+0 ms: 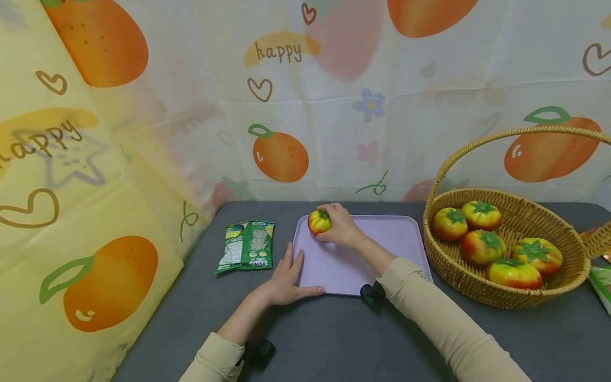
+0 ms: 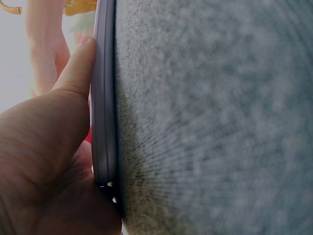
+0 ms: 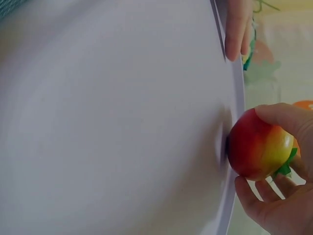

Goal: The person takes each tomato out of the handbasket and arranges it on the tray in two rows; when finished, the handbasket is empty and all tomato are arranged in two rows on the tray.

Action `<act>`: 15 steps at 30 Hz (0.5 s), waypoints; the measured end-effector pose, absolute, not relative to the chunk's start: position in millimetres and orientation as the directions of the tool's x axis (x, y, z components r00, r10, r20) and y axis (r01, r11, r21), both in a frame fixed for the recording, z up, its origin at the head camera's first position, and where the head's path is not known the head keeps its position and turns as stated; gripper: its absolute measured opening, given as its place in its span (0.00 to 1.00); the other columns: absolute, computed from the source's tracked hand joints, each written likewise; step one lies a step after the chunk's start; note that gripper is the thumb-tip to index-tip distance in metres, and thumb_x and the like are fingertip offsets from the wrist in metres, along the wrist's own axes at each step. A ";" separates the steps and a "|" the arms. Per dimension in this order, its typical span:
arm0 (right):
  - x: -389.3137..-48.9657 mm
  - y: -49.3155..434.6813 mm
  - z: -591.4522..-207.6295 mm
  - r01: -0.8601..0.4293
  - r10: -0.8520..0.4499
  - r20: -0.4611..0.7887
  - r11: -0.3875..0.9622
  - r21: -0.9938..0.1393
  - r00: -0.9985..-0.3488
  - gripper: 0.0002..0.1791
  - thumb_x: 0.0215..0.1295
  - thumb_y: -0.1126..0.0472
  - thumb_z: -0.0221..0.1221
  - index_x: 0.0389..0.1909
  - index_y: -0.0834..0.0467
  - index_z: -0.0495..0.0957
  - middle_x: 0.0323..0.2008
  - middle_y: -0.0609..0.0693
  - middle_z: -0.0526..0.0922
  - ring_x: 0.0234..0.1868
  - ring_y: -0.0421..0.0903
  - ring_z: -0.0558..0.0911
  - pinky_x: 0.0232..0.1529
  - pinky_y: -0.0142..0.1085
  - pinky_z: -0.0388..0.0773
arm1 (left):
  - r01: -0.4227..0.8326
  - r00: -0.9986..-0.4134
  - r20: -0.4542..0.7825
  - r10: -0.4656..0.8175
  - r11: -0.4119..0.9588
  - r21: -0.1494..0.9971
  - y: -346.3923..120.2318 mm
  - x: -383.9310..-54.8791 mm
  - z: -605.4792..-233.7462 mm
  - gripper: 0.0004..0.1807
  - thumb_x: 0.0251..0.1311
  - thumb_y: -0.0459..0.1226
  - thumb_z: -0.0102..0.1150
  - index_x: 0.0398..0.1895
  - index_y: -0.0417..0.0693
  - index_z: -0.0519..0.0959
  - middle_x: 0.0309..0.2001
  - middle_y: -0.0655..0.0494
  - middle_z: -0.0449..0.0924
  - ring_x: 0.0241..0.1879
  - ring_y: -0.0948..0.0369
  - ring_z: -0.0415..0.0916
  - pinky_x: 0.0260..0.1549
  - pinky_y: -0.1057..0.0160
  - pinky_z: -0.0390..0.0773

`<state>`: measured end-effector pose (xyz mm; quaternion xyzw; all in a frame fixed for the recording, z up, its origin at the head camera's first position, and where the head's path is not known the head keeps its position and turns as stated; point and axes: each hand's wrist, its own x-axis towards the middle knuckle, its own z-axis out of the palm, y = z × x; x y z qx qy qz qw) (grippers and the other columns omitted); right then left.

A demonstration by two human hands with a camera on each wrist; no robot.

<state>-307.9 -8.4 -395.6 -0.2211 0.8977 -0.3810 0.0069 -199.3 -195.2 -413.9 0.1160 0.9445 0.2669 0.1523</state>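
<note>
A red-and-yellow tomato [image 1: 319, 222] with a green leafy top is in my right hand [image 1: 340, 227], over the far left corner of a lilac tray [image 1: 363, 254]. In the right wrist view, the thumb and fingers hold the tomato [image 3: 259, 147] from its leafy side, and its red side is close to the tray's surface; whether it touches cannot be told. My left hand [image 1: 285, 278] rests at the near left corner of the tray, fingers spread along the left side and thumb on the front edge. In the left wrist view, the thumb lies against the tray's rim [image 2: 102, 117].
On the right stands a wicker basket [image 1: 458, 284] with a tall handle, holding several similar tomatoes [image 1: 483, 246]. Left of the tray lies a green snack packet [image 1: 247, 246]. Another green packet [image 1: 602, 284] shows partly at the right edge. A fruit-print cloth hangs behind the dark table [image 1: 334, 339].
</note>
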 end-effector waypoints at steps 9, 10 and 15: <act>-305.4 -5.9 -394.1 -0.402 -0.414 0.163 0.599 -0.693 -0.896 0.39 0.53 0.60 0.70 0.66 0.61 0.67 0.64 0.63 0.65 0.60 0.61 0.67 0.58 0.52 0.67 | 0.139 -0.930 -0.218 0.297 0.832 0.538 -193.7 -199.7 -412.7 0.60 0.52 0.63 0.64 0.77 0.40 0.45 0.76 0.37 0.25 0.71 0.30 0.37 0.65 0.34 0.48; -304.5 -5.3 -393.9 -0.408 -0.416 0.170 0.593 -0.694 -0.893 0.39 0.53 0.60 0.70 0.66 0.61 0.67 0.64 0.64 0.66 0.60 0.62 0.67 0.58 0.52 0.67 | 0.137 -0.930 -0.220 0.295 0.833 0.537 -193.7 -199.6 -412.8 0.60 0.52 0.63 0.64 0.77 0.40 0.45 0.76 0.37 0.25 0.71 0.31 0.37 0.65 0.34 0.48; -305.2 -2.3 -397.2 -0.451 -0.426 0.223 0.567 -0.689 -0.877 0.40 0.53 0.55 0.70 0.66 0.62 0.67 0.63 0.64 0.66 0.59 0.62 0.68 0.57 0.51 0.68 | 0.134 -0.930 -0.223 0.292 0.835 0.534 -194.7 -199.6 -414.4 0.61 0.52 0.64 0.63 0.77 0.41 0.45 0.76 0.38 0.25 0.71 0.30 0.37 0.65 0.34 0.48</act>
